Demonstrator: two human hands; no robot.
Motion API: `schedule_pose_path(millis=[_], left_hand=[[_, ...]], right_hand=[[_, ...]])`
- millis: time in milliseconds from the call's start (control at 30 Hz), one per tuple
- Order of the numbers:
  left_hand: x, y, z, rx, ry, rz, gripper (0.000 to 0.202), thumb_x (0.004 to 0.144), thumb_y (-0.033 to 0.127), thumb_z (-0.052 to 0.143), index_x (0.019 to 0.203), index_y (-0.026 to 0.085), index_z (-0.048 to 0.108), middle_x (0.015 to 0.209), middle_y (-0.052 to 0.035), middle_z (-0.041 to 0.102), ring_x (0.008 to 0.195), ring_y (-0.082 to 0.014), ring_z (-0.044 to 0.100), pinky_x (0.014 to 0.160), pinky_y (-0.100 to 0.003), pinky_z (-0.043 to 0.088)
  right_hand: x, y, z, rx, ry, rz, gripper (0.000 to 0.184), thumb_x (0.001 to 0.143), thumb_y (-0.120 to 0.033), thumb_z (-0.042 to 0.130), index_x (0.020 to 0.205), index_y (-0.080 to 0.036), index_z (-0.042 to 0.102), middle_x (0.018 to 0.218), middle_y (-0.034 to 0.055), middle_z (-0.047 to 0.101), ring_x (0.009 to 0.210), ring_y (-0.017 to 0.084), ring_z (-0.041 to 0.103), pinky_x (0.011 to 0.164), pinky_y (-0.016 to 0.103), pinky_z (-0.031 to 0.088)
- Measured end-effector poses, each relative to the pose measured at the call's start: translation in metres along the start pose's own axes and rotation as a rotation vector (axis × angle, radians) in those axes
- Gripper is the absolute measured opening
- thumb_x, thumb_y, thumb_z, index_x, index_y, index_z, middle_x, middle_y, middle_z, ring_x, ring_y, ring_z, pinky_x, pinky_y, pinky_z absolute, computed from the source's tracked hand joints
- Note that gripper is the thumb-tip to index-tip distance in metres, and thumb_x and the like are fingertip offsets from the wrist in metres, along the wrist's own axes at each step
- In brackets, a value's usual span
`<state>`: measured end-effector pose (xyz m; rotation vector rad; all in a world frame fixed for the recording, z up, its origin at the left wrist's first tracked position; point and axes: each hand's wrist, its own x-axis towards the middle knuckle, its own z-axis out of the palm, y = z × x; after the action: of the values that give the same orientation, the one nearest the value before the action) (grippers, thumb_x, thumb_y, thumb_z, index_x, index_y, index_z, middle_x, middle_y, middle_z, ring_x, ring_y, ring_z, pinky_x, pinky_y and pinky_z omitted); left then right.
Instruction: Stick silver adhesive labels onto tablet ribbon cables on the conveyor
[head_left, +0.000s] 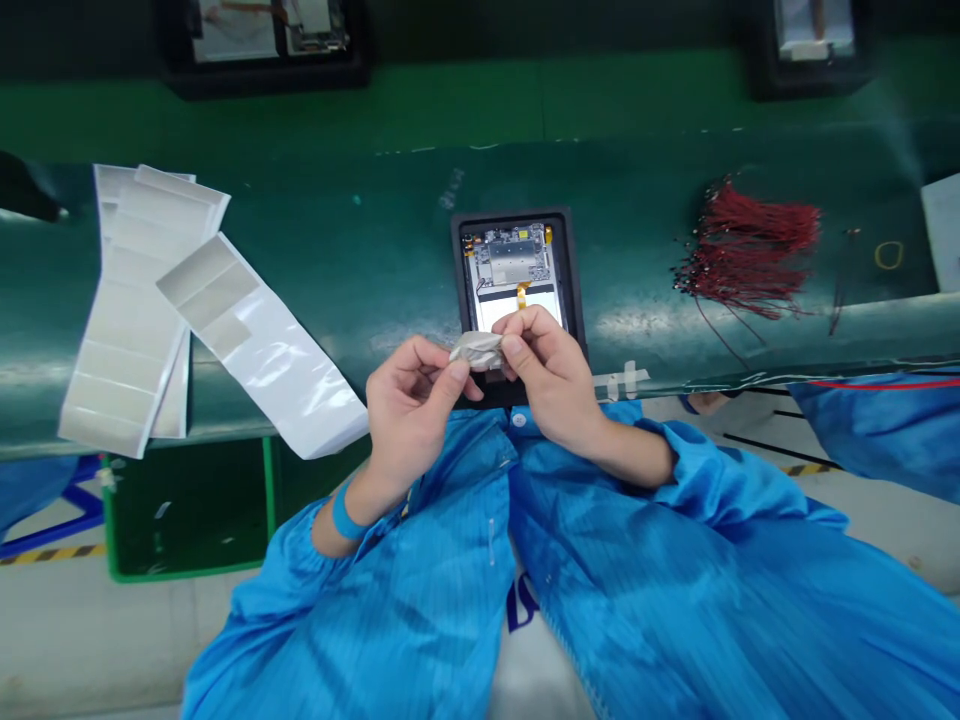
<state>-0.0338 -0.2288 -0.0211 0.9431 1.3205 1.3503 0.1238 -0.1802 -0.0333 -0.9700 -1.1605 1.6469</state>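
Between my two hands is a small crumpled grey piece (478, 349), perhaps tape or foil. My left hand (416, 400) pinches its left end between thumb and forefinger. On the right end, my right hand (551, 375) has a similar pinch. Just beyond my fingers lies an opened tablet (514, 262) in a black tray (576, 290), its circuit board, orange ribbon cable and battery exposed. My hands cover the near part of the tray. Left of them lies a white backing sheet (285, 370) with a few grey stickers on it.
More sticker sheets (131, 320) overlap at the left. Bundled red wires (761, 245) lie at the right, near a yellow rubber band (889, 255). Tape strips (622, 382) stick to the table edge. Two more trays (262, 75) sit at the back. A green bin (187, 575) stands below the table.
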Motion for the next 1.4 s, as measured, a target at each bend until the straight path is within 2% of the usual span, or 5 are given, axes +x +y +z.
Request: schedule_pose_path(millis=[567,800,1067,1267,1400], left_hand=[[0.002,0.018,-0.015,0.072,-0.167,-0.194,0.037,0.086,0.040,0.090,0.077,0.017,0.061,0.073,-0.0040,0.073,0.050,-0.0124,0.062,0.048,-0.022,0.051],[0.001,0.003,0.001,0.071,-0.115,-0.015,0.043,0.084,0.045,0.092,0.097,0.020,0.060,0.110,-0.0086,0.075,0.090,-0.0190,0.077,0.072,-0.026,0.065],[0.003,-0.004,0.016,0.043,0.026,-0.008,0.051,0.081,0.045,0.094,0.087,0.020,0.049,0.080,-0.0010,0.075,0.065,-0.0161,0.076,0.062,-0.023,0.065],[0.003,-0.002,-0.006,0.046,-0.170,-0.193,0.048,0.082,0.043,0.094,0.085,0.019,0.053,0.073,-0.0030,0.073,0.061,-0.0156,0.074,0.058,-0.021,0.061],[0.000,-0.006,-0.018,0.060,-0.186,-0.194,0.046,0.084,0.044,0.092,0.089,0.019,0.055,0.080,-0.0032,0.074,0.060,-0.0154,0.073,0.058,-0.023,0.062]], right_hand=[[-0.007,-0.012,-0.012,-0.220,-0.049,0.001,0.029,0.101,-0.048,0.069,0.092,-0.025,0.053,0.088,0.0008,0.053,0.080,0.016,0.048,0.062,0.029,0.040],[0.002,-0.018,-0.011,-0.096,-0.041,0.053,0.039,0.097,-0.058,0.072,0.090,-0.025,0.052,0.087,-0.0012,0.053,0.071,0.012,0.047,0.057,0.028,0.038],[-0.002,-0.010,-0.005,-0.128,-0.005,-0.010,0.038,0.098,-0.057,0.072,0.091,-0.025,0.053,0.086,-0.0018,0.055,0.071,0.012,0.050,0.061,0.028,0.043],[0.024,-0.017,-0.049,-0.521,0.232,-0.419,0.025,0.109,-0.049,0.055,0.101,-0.025,0.054,0.101,0.0039,0.057,0.093,0.019,0.058,0.080,0.036,0.053],[0.030,-0.031,-0.078,-0.738,0.112,-0.448,0.021,0.109,-0.044,0.057,0.100,-0.026,0.059,0.095,0.0030,0.056,0.093,0.021,0.058,0.086,0.040,0.053]])
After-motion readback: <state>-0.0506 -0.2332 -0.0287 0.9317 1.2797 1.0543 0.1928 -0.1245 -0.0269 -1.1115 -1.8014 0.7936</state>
